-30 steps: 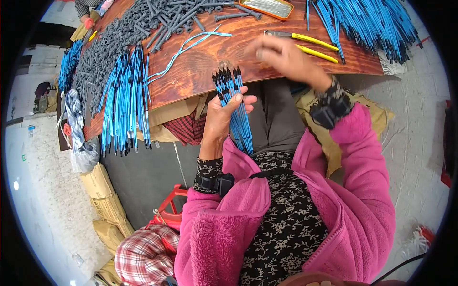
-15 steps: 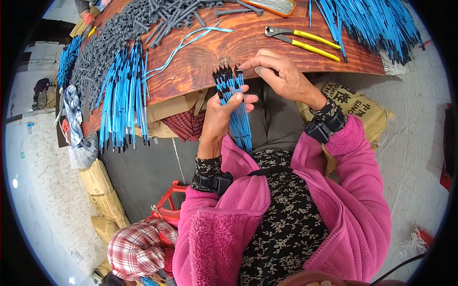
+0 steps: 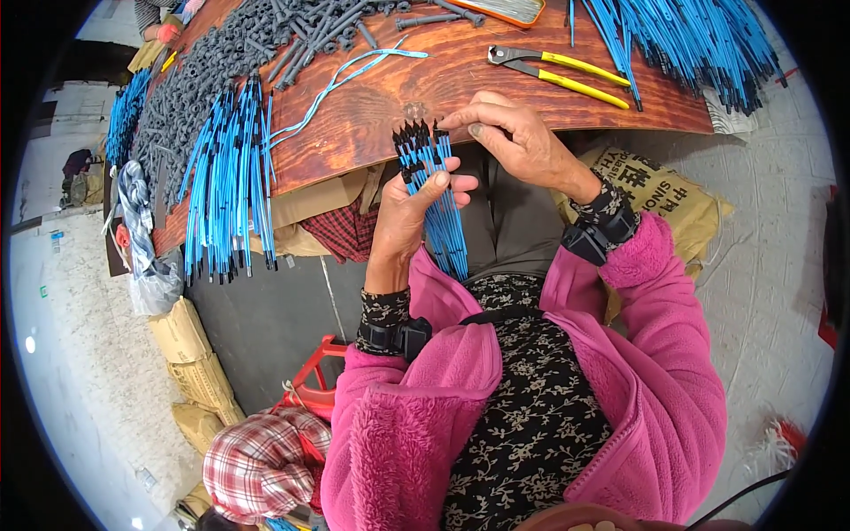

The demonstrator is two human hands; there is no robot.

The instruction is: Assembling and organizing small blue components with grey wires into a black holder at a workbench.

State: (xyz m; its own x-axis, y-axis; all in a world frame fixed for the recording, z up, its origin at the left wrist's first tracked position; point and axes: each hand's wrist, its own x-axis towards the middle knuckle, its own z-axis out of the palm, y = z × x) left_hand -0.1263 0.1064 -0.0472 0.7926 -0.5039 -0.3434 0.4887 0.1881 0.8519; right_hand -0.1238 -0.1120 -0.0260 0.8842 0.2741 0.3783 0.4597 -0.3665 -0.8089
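Wooden board (image 3: 372, 106) spans the top of the frame. Grey rubber parts (image 3: 204, 80) heaped upper left, with a row of blue cables (image 3: 226, 186) hanging over the board's edge below them; more blue cables (image 3: 682, 40) upper right. Centre: left hand (image 3: 412, 217) clamped around a bundle of blue black-tipped cables (image 3: 434, 190), tips up, tails down toward the lap. Right hand (image 3: 522, 142) pinches narrow at the bundle's top right tip. Yellow-handled pliers (image 3: 558, 71) lie on the board, just above the right hand.
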